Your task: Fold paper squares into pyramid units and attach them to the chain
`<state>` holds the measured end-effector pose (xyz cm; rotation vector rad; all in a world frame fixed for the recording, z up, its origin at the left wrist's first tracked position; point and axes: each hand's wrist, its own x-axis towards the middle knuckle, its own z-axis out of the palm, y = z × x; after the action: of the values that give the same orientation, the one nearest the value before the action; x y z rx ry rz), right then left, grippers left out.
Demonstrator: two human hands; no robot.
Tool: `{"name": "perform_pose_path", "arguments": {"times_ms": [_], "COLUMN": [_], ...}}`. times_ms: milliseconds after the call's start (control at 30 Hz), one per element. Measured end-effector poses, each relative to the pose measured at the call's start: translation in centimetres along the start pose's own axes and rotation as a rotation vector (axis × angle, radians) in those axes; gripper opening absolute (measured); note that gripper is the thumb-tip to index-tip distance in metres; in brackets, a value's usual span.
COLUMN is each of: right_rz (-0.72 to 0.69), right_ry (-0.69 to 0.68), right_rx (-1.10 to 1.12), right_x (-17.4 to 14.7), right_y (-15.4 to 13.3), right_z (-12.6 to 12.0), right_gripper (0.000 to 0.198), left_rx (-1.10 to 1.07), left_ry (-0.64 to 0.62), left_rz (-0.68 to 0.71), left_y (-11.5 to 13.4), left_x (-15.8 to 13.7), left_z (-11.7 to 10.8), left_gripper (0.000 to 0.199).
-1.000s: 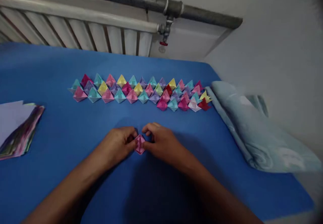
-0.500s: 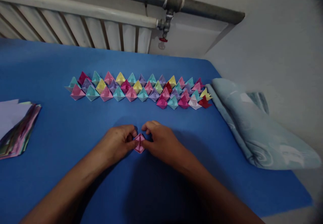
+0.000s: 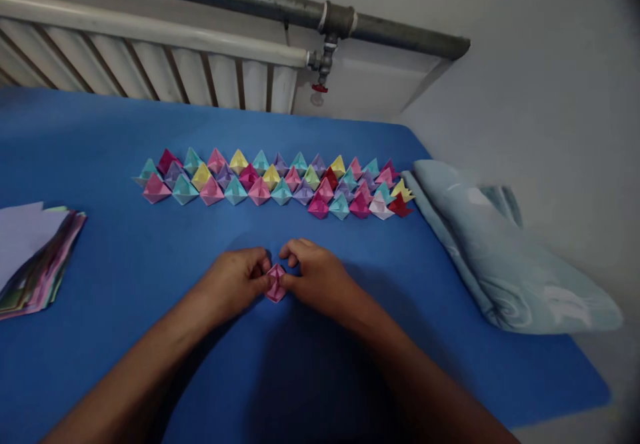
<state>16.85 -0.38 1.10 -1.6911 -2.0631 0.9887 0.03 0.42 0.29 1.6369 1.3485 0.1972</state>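
Note:
A small pink folded paper boat is between my two hands, low in the middle of the view. My left hand pinches its left side, the thumb pressing into the fold. From the other side, my right hand has its thumb on the boat's inside, with the index finger curled above and apart from the paper. Fingers behind the boat are partly hidden. Beyond my hands stand rows of folded paper boats in pink, turquoise, purple, yellow and red, packed closely together.
A stack of coloured paper sheets lies at the left on the blue tabletop. A folded light-blue cloth rests along the right edge by the wall. Behind the table are a white radiator and a metal pipe with a red-handled valve.
The camera view has tilted slightly, so the background sits a little lower. Both hands keep nearly the same hold on the pink paper boat.

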Motion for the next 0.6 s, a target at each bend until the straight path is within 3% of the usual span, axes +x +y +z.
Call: {"name": "perform_pose_path", "arguments": {"times_ms": [467,600], "right_rz": [-0.017,-0.026], "right_ry": [-0.022,-0.035], "right_rx": [-0.020,-0.025], "right_x": [-0.08,-0.11], "right_y": [-0.14,-0.22], "right_z": [-0.13,-0.23], "right_gripper": [0.016,0.011], "left_rx": [0.075,0.161], "left_ry": [-0.006,0.092], "left_rz": [0.019,0.048], "left_y": [0.27,0.61], "left_x": [-0.03,-0.15], "left_z": [-0.19,0.32], "left_gripper": [0.020,0.018]}}
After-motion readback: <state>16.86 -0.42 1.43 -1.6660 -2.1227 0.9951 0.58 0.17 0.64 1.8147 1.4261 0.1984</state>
